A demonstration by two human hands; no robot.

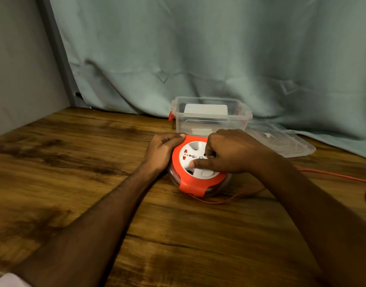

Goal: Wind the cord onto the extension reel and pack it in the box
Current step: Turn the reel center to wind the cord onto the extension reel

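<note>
Head view: the extension reel [195,168], orange rim with a white socket face, lies flat on the wooden table [74,162], just in front of the clear plastic box [211,119]. The left hand [163,152] grips the reel's left edge, fingers curled over the orange rim, thumb at the rim's upper edge. The right hand [229,152] sits on top of the white face, fingers bent down onto it; the thumb lies extended across the face, and the fingertips appear to pinch a small dark knob near the centre, though the exact hold is partly hidden by the hand itself. The orange cord [229,200] exits the reel at its near edge, loops along the table under the right forearm, and runs off to the right edge of the view, where a further curve of it shows; much of it is unwound. The box stands open, red latches at both ends, with a white item inside against its far wall. Its clear lid [281,141] lies flat on the table, just right of the box. A pale green curtain [198,48] hangs behind.
</note>
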